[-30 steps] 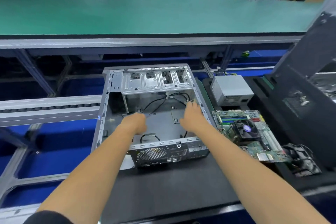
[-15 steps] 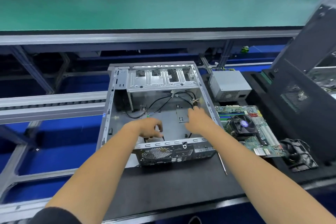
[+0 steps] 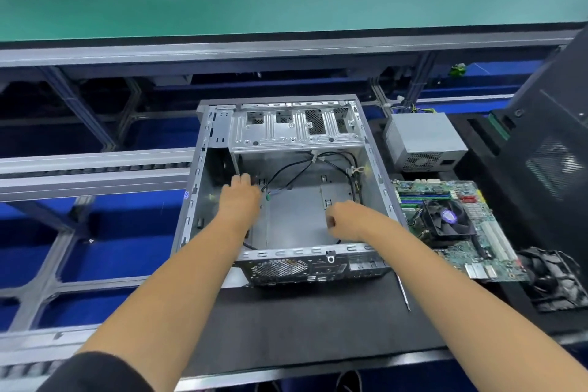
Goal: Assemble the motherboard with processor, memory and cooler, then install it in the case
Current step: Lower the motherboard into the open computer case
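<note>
The open grey computer case (image 3: pixel 377 169) lies on the black mat, and both my hands are inside it. My left hand (image 3: pixel 240 197) reaches to the far left of the case floor, where a black cable (image 3: pixel 286 169) meets its fingers; its grip is hidden. My right hand (image 3: pixel 345 221) sits near the front right with fingers curled, pinching a black cable that runs under the wrist. The motherboard (image 3: pixel 477 251), with cooler fan (image 3: pixel 447 218) and memory fitted, lies on the mat to the right of the case.
A grey power supply (image 3: pixel 423 140) sits behind the motherboard. A black side panel (image 3: pixel 553 162) leans at the far right, and a loose black fan (image 3: pixel 553 280) lies by the board. A screwdriver (image 3: pixel 404 293) lies in front of the case. A green conveyor (image 3: pixel 286 0) runs behind.
My left hand moved from the front of the case back to the far left. My right hand drew back toward the front right and curled its fingers.
</note>
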`<state>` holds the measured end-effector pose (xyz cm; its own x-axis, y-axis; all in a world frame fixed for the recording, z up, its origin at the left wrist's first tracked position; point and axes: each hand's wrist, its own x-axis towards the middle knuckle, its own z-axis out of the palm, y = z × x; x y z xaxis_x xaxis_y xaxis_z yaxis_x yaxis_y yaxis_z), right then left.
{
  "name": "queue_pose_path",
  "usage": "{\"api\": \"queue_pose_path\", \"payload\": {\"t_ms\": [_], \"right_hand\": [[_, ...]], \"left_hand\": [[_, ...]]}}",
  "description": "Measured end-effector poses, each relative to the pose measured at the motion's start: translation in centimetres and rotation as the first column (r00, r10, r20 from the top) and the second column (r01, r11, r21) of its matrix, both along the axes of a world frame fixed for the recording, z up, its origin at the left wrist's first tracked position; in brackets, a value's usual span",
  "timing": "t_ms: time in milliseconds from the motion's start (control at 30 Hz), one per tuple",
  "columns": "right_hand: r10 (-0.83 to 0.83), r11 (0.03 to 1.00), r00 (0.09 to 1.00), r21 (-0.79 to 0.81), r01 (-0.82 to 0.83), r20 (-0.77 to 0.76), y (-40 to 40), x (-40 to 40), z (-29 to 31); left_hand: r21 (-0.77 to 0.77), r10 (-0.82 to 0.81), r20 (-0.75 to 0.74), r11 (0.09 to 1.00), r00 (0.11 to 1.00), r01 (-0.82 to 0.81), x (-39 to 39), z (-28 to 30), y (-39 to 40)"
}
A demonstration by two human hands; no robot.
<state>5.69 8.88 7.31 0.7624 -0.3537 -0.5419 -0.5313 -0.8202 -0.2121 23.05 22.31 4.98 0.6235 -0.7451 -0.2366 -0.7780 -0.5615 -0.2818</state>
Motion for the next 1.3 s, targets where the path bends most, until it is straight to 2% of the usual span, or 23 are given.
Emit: {"api": "queue_pose_path", "payload": {"t_ms": [67, 200, 300, 467, 533, 600, 667, 700, 833, 1000, 1167, 1233, 1300], "right_hand": [[0.066, 0.998, 0.996, 0.017, -0.065, -0.067, 0.2, 0.1, 0.1], [0.210, 0.976, 0.934, 0.007, -0.218, -0.290, 0.3, 0.4, 0.2], [0.240, 0.965, 0.903, -0.017, -0.263, -0.356, 0.1, 1.1, 0.1], [0.287, 0.931, 0.821, -0.056, -0.360, -0.494, -0.1, 1.6, 0.0], [0.265, 0.953, 0.891, -0.042, -0.301, -0.369, -0.4, 2.1, 0.1], [0.198, 0.977, 0.974, -0.051, -0.205, -0.111, -1.1, 3.1, 0.9], [0.100, 0.994, 0.988, -0.048, -0.095, 0.114, -1.6, 4.5, 1.5], [0.067, 0.998, 0.985, -0.031, -0.063, 0.161, -1.6, 5.3, 1.7], [0.021, 1.000, 0.994, 0.007, -0.022, 0.106, -0.8, 7.2, 1.1], [0.065, 0.994, 0.996, -0.097, -0.059, 0.060, -0.5, 7.3, 1.0], [0.200, 0.979, 0.979, 0.030, -0.202, 0.037, 0.5, 6.3, 2.2], [0.235, 0.967, 0.968, 0.082, -0.242, 0.086, 0.7, 5.4, 3.4], [0.148, 0.972, 0.963, 0.148, -0.184, 0.224, -0.3, 4.1, 5.4]], "left_hand": [[0.166, -0.054, -0.096, 0.984, 0.994, 0.069, 0.0, -0.4, -0.2], [0.406, 0.137, -0.266, 0.914, 0.954, -0.018, 0.1, 0.3, 0.3], [0.430, 0.210, -0.333, 0.901, 0.919, -0.050, 0.2, 0.4, 0.3], [0.344, 0.184, -0.335, 0.937, 0.924, -0.062, 0.3, 0.1, 0.2], [0.327, 0.185, -0.355, 0.943, 0.916, -0.064, 0.5, -0.1, 0.1], [0.318, 0.188, -0.355, 0.945, 0.916, -0.071, 0.6, -0.3, 0.2], [0.308, 0.193, -0.355, 0.948, 0.915, -0.081, 0.7, -0.3, 0.3], [0.304, 0.191, -0.355, 0.949, 0.915, -0.080, 0.7, -0.2, 0.2], [0.289, 0.165, -0.366, 0.956, 0.916, -0.057, 0.6, -0.3, 0.0], [0.213, 0.106, -0.399, 0.977, 0.911, -0.020, 0.5, -0.7, 0.0], [0.113, 0.025, -0.426, 0.993, 0.904, 0.026, 0.3, -0.8, -0.4], [0.065, 0.001, -0.437, 0.997, 0.900, 0.031, 0.3, -0.9, -0.5], [0.004, -0.027, -0.445, 0.999, 0.895, 0.032, 0.3, -0.9, -0.5]]}}
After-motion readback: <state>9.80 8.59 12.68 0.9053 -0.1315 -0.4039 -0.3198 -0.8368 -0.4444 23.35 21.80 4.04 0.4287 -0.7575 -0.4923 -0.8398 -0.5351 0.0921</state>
